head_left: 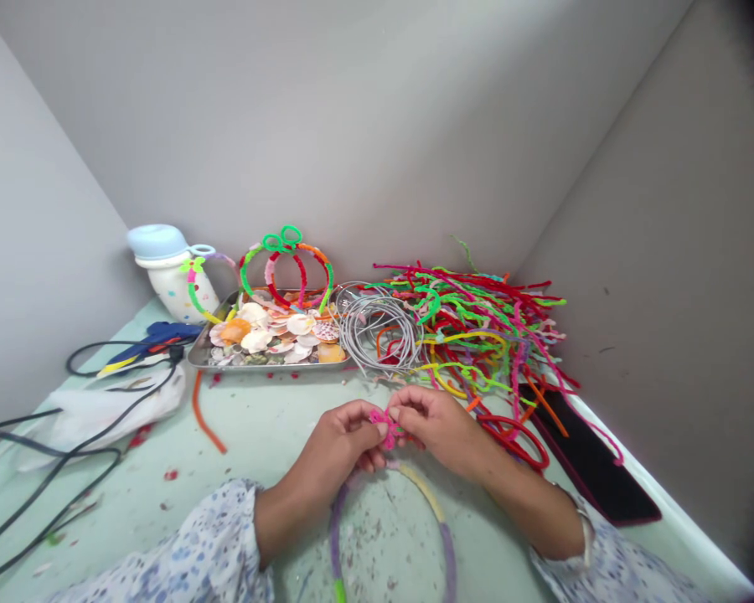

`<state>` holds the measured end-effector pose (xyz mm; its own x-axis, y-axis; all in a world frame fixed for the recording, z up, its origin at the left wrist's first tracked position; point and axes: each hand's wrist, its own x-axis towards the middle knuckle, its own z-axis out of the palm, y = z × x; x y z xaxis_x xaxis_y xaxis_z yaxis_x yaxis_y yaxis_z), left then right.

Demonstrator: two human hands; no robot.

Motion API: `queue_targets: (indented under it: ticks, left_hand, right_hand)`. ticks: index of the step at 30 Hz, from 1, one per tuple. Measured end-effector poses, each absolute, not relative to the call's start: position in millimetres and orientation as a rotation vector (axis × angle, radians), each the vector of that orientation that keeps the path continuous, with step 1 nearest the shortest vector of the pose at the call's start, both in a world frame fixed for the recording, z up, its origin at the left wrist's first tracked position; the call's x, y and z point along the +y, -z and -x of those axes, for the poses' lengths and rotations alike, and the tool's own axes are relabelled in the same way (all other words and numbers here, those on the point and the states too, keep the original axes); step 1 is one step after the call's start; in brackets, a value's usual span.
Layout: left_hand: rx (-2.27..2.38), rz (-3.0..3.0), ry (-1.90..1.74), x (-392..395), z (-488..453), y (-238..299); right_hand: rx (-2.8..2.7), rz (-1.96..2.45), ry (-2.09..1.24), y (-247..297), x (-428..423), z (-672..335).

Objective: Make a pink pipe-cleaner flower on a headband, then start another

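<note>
Between my two hands is a small pink pipe-cleaner flower (386, 427), with a bit of green near it. My left hand (343, 440) pinches its left side between thumb and fingers. From the right, the fingertips of my right hand (433, 423) press on the same flower. Directly below hangs or lies a headband (420, 486) wrapped in purple, pale yellow and green pipe cleaner; its top meets my fingers, and I cannot tell whether the flower is joined to it. Part of the headband is hidden behind my left hand.
At the back stands a metal tray (270, 367) of seashells (257, 335) with wrapped headbands (333, 280) over it. Coiled grey wire (383, 335) and heaped pipe cleaners (477, 310) are to its right. Left are a white bottle (176, 285), pliers (157, 339) and a black cable (79, 452). A black strip (603, 469) lies right.
</note>
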<state>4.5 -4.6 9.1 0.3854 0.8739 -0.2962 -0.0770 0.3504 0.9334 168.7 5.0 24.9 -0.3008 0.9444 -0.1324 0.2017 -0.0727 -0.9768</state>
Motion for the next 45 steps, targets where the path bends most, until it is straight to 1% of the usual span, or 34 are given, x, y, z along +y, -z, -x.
queue_targets:
  ticks: [7,18,30,32,35,40,43,45]
  left_hand:
    - [1.022,-0.982,-0.786,-5.3,-5.7,-13.0]
    - [1.063,-0.967,-0.819,-7.3,-6.6,-10.4]
    - [1.111,-0.947,-0.832,-8.5,-7.2,-8.7]
    - [1.104,-0.939,-0.838,-8.6,-7.8,-9.4]
    - [1.071,-0.952,-0.809,-7.8,-8.0,-11.7]
    - [0.997,-0.992,-0.806,-5.8,-6.1,-12.0]
    - [0.991,-0.997,-0.803,-5.0,-5.1,-9.4]
    - [1.003,-0.982,-0.820,-4.2,-4.7,-8.3]
  right_hand:
    - [-1.601,1.291,-1.363,-22.2,3.7,-167.5]
    - [-1.662,1.344,-1.215,-3.3,0.4,-165.3]
    - [-1.706,1.384,-1.070,-10.6,-6.6,-158.8]
    - [-1.663,1.392,-1.118,-11.6,-5.4,-158.9]
    - [-1.544,1.373,-1.337,-15.9,-1.6,-161.7]
    - [-1.342,1.204,-1.596,-20.3,4.7,-168.3]
    - [-1.249,1.214,-1.617,-18.5,8.9,-172.5]
    - [-1.305,1.268,-1.514,-20.1,12.8,-177.8]
